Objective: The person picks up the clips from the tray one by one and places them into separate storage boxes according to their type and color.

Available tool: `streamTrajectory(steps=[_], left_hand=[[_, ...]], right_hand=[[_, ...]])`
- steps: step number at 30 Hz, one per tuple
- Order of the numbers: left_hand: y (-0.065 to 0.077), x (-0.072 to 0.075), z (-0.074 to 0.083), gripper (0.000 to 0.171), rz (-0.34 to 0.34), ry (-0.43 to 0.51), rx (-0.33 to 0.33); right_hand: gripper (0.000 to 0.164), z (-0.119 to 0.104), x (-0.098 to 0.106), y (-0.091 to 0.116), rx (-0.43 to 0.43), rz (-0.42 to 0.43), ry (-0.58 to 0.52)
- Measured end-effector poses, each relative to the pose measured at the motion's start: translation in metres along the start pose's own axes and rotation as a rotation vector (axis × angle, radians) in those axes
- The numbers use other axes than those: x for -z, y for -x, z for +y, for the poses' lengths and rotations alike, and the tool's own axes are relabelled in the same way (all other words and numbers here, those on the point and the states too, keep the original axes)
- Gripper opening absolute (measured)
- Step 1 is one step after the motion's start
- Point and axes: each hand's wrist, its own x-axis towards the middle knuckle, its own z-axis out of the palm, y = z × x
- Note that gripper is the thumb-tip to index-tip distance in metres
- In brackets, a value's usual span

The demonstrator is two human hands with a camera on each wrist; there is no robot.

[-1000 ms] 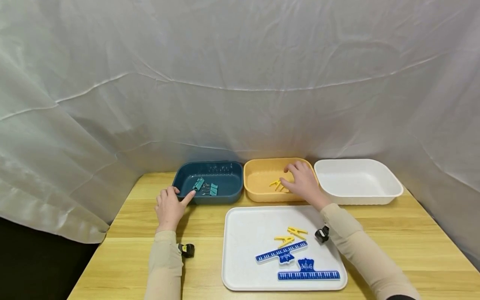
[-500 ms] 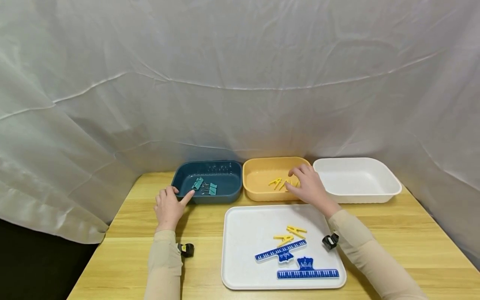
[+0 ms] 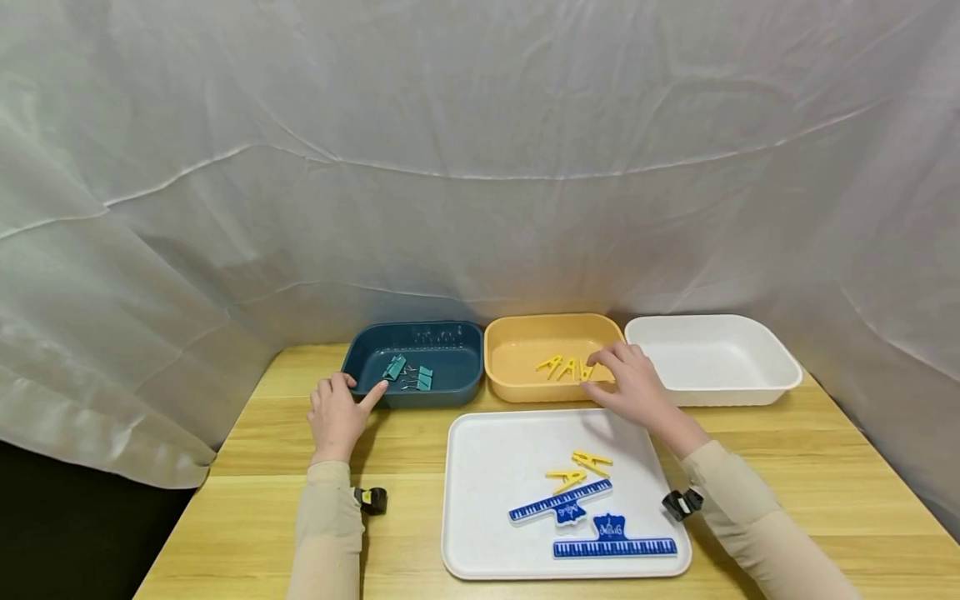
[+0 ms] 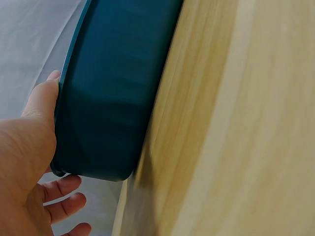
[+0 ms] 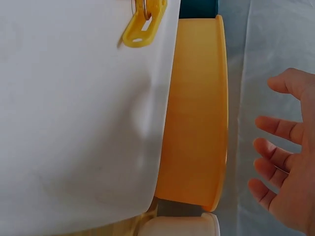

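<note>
My left hand [image 3: 337,415] rests at the front-left corner of the dark blue bin [image 4: 108,98], its thumb along the rim and other fingers loosely spread outside. Teal binder clips [image 3: 395,367] lie in that bin. Over the front-right rim of the yellow bin [image 3: 517,391], my right hand [image 3: 632,385] hovers with fingers apart; the right wrist view shows nothing between them. Three yellow clothespins [image 3: 567,368] lie in the yellow bin, the rightmost close to my right fingertips. Two more yellow clothespins [image 3: 567,479] and two blue piano-keyboard clips [image 3: 615,547] lie on the white tray [image 3: 480,467].
A white bin [image 3: 712,354] stands right of the yellow one, so the bins form a row at the back of the wooden table [image 3: 405,533]. Behind them hangs a pale curtain [image 3: 480,233]. The tray sits in front of the bins.
My right hand has drawn back to the right from inside the yellow bin. A third clothespin, hidden by the hand earlier, now lies in view there. The left hand has stayed put.
</note>
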Motion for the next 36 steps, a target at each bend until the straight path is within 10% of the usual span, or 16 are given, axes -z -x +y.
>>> streamTrajectory(steps=[36], left_hand=[[-0.001,0.0,-0.003,0.069,-0.014,-0.011,0.012]], right_hand=[[0.043,0.001,0.011,0.048,0.153,-0.133,-0.05]])
